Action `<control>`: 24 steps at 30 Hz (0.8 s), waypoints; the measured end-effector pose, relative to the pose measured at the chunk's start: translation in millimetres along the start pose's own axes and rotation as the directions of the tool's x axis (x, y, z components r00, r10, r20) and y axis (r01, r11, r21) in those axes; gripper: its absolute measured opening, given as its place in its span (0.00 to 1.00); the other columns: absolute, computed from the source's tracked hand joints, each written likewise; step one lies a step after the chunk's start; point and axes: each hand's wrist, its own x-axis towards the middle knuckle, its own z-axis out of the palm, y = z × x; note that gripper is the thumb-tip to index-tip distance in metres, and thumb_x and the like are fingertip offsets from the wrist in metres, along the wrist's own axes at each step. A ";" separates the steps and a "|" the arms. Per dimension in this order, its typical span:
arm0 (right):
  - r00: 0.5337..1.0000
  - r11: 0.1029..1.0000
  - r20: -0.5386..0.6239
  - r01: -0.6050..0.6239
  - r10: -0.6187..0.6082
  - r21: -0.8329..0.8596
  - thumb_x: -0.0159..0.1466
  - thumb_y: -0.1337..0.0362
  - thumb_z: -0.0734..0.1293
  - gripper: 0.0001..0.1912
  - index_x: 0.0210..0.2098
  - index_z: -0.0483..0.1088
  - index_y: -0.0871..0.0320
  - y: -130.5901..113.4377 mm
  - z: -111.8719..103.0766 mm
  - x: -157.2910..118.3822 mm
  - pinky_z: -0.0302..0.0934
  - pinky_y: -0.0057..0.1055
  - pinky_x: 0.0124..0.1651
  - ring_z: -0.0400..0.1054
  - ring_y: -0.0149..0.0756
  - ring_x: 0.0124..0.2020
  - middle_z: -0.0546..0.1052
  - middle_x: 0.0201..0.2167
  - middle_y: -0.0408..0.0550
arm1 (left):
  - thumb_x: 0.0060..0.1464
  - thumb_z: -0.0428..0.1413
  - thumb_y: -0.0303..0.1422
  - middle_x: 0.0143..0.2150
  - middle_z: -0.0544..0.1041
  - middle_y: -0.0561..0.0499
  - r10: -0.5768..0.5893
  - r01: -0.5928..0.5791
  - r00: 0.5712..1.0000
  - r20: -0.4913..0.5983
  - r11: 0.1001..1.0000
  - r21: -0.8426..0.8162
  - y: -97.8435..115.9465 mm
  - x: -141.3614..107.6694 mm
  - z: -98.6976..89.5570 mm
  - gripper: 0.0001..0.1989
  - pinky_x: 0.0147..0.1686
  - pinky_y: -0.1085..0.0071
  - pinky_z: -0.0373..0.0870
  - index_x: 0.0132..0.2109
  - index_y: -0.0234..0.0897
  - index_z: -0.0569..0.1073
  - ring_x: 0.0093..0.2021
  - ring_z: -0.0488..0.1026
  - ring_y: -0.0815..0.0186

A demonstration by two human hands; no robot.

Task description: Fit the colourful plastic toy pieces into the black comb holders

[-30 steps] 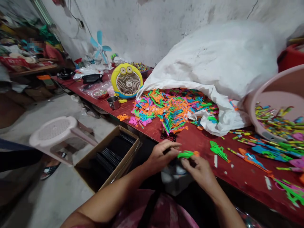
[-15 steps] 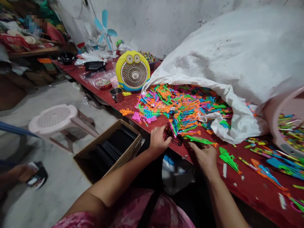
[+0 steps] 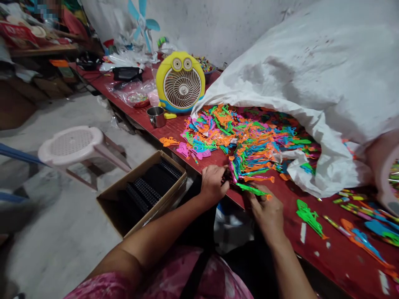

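Note:
My left hand (image 3: 214, 182) is closed round a small black plastic piece (image 3: 225, 176) at the table's front edge. Just to the right, my right hand (image 3: 268, 207) has its fingers bent round a green plastic piece (image 3: 252, 189) with an orange tip. Beyond both hands, a row of colourful plastic pieces (image 3: 254, 151) lies stacked at the mouth of a big white sack (image 3: 311, 70). Orange and pink pieces (image 3: 184, 149) lie left of the pile. A separate green piece (image 3: 309, 216) rests on the red table to the right.
An open cardboard box (image 3: 141, 226) with black parts stands left of my arm, near a pale stool (image 3: 73, 143). A yellow fan (image 3: 182, 83) and metal cup (image 3: 156, 117) stand on the table (image 3: 336, 253). At the right is a pink basket (image 3: 380, 166). Another person (image 3: 73, 20) sits far left.
My left hand has closed round the black piece, which lay on the table edge. My right hand and the green piece have moved closer to it. The view has shifted slightly.

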 end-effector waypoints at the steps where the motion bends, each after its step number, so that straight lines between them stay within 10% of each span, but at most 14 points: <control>1: 1.000 1.000 -0.010 -0.017 0.017 -0.021 0.67 0.54 0.60 0.17 0.45 0.74 0.58 -1.7 2.4 -0.4 0.65 0.37 0.45 0.74 0.44 0.42 0.80 0.42 0.55 | 0.54 0.57 0.32 0.42 0.76 0.48 -0.003 0.003 1.000 0.006 1.000 0.000 0.2 0.4 -0.3 0.18 0.49 0.61 0.59 0.52 0.39 0.72 0.49 0.68 0.57; 9: 0.983 0.962 -0.181 -0.083 0.036 -0.261 0.71 0.54 0.56 0.19 0.38 0.72 0.59 -18.8 27.9 -4.1 0.56 0.32 0.35 0.69 0.39 0.31 0.76 0.31 0.53 | 0.52 0.59 0.32 0.46 0.77 0.46 -0.017 0.021 0.998 0.067 0.998 -0.055 -5.8 3.6 -2.4 0.21 0.50 0.59 0.62 0.54 0.39 0.71 0.50 0.69 0.55; 15: 0.979 0.884 -0.184 -0.166 0.092 -0.438 0.70 0.58 0.55 0.17 0.36 0.71 0.59 -25.1 31.0 -3.6 0.47 0.32 0.31 0.65 0.37 0.27 0.74 0.28 0.52 | 0.58 0.51 0.32 0.57 0.72 0.42 0.166 -0.215 0.939 -0.300 0.967 -0.139 24.7 -11.7 -40.7 0.20 0.59 0.56 0.58 0.57 0.39 0.68 0.58 0.66 0.56; 24: 0.956 0.855 -0.173 -0.289 0.237 -0.430 0.67 0.64 0.59 0.11 0.35 0.71 0.61 -34.4 29.9 0.8 0.45 0.31 0.30 0.66 0.36 0.28 0.74 0.28 0.52 | 0.61 0.57 0.38 0.40 0.77 0.50 0.437 -0.434 0.898 -0.054 0.899 0.052 62.8 16.3 -41.4 0.07 0.55 0.56 0.52 0.41 0.43 0.79 0.44 0.67 0.61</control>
